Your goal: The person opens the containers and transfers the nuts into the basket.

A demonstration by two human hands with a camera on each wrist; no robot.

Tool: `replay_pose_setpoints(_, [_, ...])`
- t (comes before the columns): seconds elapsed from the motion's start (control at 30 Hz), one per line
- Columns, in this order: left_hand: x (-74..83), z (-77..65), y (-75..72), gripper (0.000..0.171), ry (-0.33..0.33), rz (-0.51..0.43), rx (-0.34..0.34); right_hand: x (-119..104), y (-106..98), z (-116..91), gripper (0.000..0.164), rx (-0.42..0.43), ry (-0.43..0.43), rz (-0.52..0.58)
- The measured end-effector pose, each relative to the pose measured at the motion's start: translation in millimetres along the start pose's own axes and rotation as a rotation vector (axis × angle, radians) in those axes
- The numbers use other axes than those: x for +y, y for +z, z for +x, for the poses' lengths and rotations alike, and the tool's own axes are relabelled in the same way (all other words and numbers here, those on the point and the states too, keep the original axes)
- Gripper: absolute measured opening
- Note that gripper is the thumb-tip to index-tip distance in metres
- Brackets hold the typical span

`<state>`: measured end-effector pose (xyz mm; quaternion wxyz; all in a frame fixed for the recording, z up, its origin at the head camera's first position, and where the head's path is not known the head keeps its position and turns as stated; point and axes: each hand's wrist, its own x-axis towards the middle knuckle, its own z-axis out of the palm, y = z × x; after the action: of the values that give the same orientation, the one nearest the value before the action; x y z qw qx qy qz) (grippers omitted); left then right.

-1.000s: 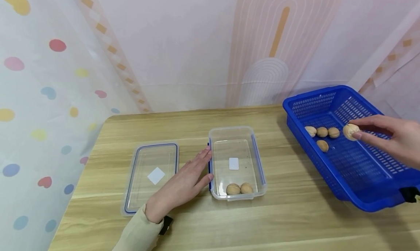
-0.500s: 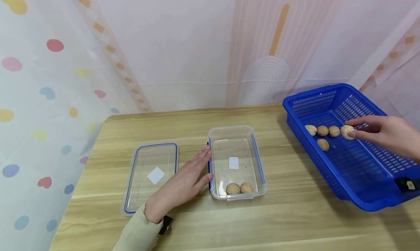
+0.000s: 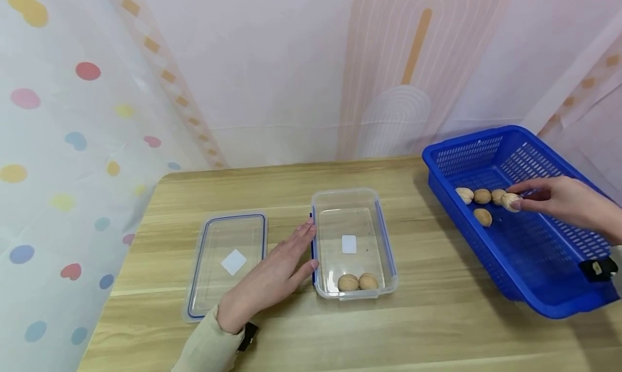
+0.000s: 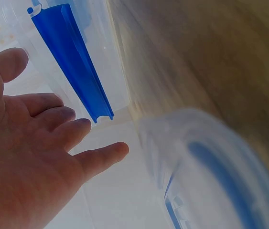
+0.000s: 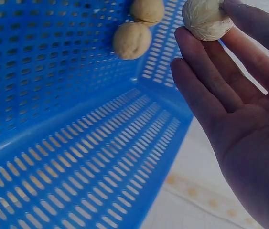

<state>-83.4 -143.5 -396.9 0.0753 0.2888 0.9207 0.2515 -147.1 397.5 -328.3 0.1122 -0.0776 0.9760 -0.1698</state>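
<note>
A pale walnut [image 3: 511, 202] is pinched between the thumb and fingertips of my right hand [image 3: 566, 202], inside the blue basket [image 3: 478, 253]. In the head view it partly covers another walnut [image 3: 498, 196]; several more lie in the basket to its left. The right wrist view shows the held walnut [image 5: 207, 19] at the fingertips. My left hand [image 3: 272, 277] has its fingers extended, their tips against the left side of a clear plastic container [image 3: 389, 253]. Two walnuts [image 3: 358, 283] sit at the container's near end. A blue latch flap [image 4: 72, 62] hangs by my left fingers [image 4: 77, 131].
A clear lid [image 3: 206, 269] with a blue seal lies on the wooden table [image 3: 340, 334], left of the container and partly under the left forearm. Patterned cloth [image 3: 272, 75] hangs behind the table. Basket and container stand apart, with table surface between them.
My right hand has shifted left and slightly down with the pale walnut, bringing it over the end of the row in the basket. The left hand has stayed at the container.
</note>
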Motion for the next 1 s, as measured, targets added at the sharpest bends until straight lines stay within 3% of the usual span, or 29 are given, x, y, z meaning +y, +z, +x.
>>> replay_pose_setpoints(0.53, [1.9, 1.7, -2.4, 0.070, 0.000, 0.001, -0.001, 15, 10, 20, 0.041, -0.035, -0.011, 0.009])
replay_pose_setpoints(1.0, [2.6, 0.8, -3.7, 0.070, -0.020, -0.005, -0.017, 18, 18, 28, 0.035, -0.113, -0.042, 0.089])
